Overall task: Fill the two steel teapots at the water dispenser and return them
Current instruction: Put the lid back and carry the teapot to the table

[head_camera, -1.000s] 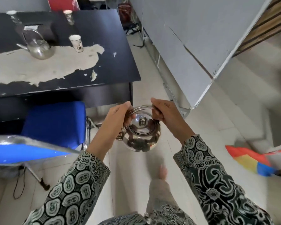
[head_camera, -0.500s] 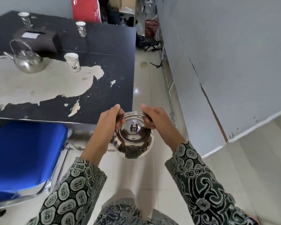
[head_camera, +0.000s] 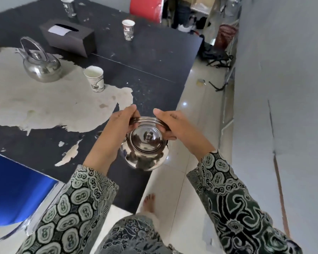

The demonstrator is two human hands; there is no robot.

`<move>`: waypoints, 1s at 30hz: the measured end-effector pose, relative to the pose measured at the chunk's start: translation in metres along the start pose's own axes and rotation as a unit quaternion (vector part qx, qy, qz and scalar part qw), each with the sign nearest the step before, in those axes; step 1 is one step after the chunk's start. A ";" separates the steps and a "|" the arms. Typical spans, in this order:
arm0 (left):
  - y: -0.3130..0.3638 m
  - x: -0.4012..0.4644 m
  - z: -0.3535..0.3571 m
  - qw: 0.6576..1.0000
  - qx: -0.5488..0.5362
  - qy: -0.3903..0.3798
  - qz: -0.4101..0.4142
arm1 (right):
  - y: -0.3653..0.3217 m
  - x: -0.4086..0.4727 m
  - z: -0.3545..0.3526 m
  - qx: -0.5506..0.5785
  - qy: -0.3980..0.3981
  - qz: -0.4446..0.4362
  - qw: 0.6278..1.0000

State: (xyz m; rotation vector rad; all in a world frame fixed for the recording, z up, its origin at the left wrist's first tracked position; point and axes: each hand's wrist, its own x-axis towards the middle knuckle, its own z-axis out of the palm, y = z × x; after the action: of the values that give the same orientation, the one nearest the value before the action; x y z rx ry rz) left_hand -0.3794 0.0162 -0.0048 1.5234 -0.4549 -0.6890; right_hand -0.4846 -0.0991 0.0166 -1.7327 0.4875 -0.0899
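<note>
The black table [head_camera: 154, 57], its top peeling in a broad pale patch, is filling the left of the view, with a blue chair [head_camera: 17, 189] tucked at its near edge. A second steel teapot [head_camera: 41, 66] is standing on the pale patch, handle upright, well apart from the carried one, presumably already returned. A black tissue box [head_camera: 68, 38] is sitting behind it, and a paper cup [head_camera: 95, 78] just beside it to the right; two more cups are standing farther back. The carried steel teapot [head_camera: 145, 145] is hanging over the table's near right corner, lid on, apparently kept level so that it is not spilling. The left hand [head_camera: 116, 129] is curling round the left end of the bail handle; the right hand [head_camera: 174, 125] is gripping the right end, thumb on top. Both forearms are converging, wrists bent down, which suggests sharing a full load. Judged step: setting it down.
</note>
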 end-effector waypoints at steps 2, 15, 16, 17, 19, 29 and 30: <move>0.002 0.030 0.003 0.999 -0.004 0.036 -0.010 | -0.006 0.035 -0.017 -0.009 -0.038 -0.004 0.999; 0.017 0.142 -0.001 0.982 -0.016 0.185 -0.012 | -0.011 0.210 -0.052 -0.037 -0.119 -0.076 0.989; 0.018 0.147 -0.001 0.981 -0.014 0.194 -0.010 | -0.010 0.220 -0.052 -0.034 -0.125 -0.085 0.988; 0.018 0.151 0.000 0.979 -0.013 0.205 -0.010 | -0.010 0.228 -0.052 -0.026 -0.135 -0.092 0.986; 0.021 0.159 0.003 0.969 -0.028 0.244 -0.009 | -0.011 0.246 -0.054 -0.017 -0.169 -0.107 0.980; 0.041 0.198 0.040 0.890 -0.045 0.453 -0.030 | -0.020 0.315 -0.096 -0.047 -0.383 -0.161 0.908; 0.043 0.201 0.043 0.883 -0.045 0.466 -0.029 | -0.021 0.319 -0.101 -0.050 -0.400 -0.165 0.900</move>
State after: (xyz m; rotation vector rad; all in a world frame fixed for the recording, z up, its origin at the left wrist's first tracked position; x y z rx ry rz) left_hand -0.2551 -0.1520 0.0093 1.5883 0.3538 0.0365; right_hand -0.2216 -0.3063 -0.0057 -1.7638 -0.4158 0.4043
